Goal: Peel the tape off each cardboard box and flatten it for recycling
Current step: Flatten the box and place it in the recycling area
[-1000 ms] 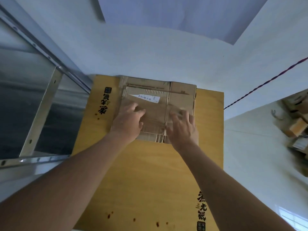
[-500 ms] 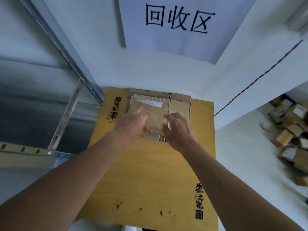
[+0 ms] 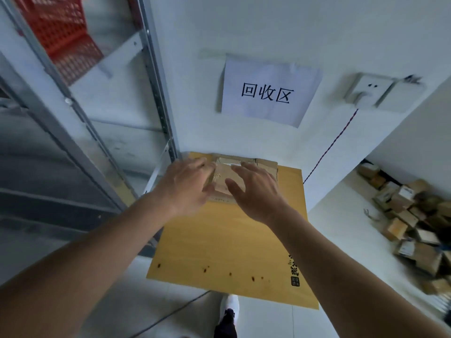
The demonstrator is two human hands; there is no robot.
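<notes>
A small stack of flattened brown cardboard boxes (image 3: 266, 165) lies at the far end of a large yellow flattened carton (image 3: 227, 240) on the floor by the wall. My left hand (image 3: 185, 184) hovers over the stack's left side with relaxed fingers, holding nothing. Over the stack's middle my right hand (image 3: 256, 189) is spread with straight fingers. Both hands hide most of the stack, and whether they touch it I cannot tell. A heap of unflattened cardboard boxes (image 3: 412, 223) lies on the floor at the right.
A metal shelving rack (image 3: 80, 132) stands at the left with a red crate (image 3: 63, 32) on top. A paper sign (image 3: 267, 91) and a wall socket (image 3: 373, 92) with a red cord (image 3: 334, 142) are on the white wall. My shoe (image 3: 228, 313) is below.
The head has tilted up, showing the sign, socket and red crate. Both hands have drawn back from pressing the flattened stack and now sit looser above it.
</notes>
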